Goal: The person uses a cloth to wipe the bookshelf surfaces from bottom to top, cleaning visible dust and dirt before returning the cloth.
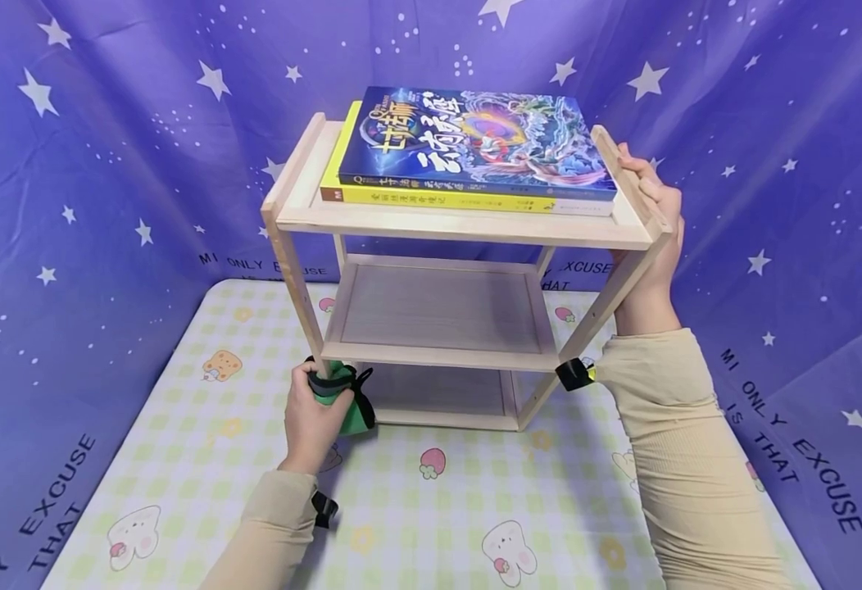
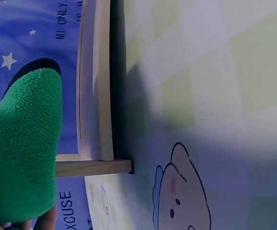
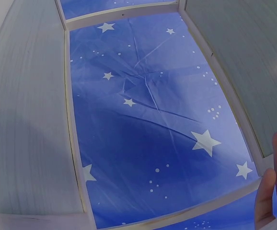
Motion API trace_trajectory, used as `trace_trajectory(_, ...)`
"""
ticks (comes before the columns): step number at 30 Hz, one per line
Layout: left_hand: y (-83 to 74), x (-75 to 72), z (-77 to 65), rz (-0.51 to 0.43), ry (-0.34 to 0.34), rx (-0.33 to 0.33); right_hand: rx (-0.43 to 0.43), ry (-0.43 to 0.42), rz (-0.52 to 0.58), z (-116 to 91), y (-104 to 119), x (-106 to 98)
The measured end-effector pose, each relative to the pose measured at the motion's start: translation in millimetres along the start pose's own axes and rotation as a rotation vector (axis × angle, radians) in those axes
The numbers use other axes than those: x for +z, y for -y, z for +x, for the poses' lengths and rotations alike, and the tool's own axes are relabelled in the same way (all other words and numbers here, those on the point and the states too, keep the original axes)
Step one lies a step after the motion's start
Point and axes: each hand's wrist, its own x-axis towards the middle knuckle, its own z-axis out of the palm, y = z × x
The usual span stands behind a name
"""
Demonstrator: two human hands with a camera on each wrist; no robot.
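Observation:
A pale wooden three-tier shelf stands on the table, seen from above in the head view. My left hand grips a green fluffy cloth with black edging at the shelf's front left leg, below the middle tier. In the left wrist view the cloth bulges large, with fingertips under it. My right hand holds the right end of the top tier, its fingers at the side rail. Part of that hand is hidden behind the frame. Its fingertips show at the right wrist view's lower right corner.
Two books lie stacked on the top tier: a blue illustrated book over a yellow one. A checked tablecloth with cartoon prints covers the table. Purple star-patterned curtains hang close around the back and sides.

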Motion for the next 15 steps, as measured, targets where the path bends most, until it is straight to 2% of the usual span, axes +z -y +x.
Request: trace_trajectory(15, 13.5, 5.8, -2.5, 0.032, 0.039, -0.013, -0.008, 0.01, -0.006, 0.5, -0.6, 0.6)
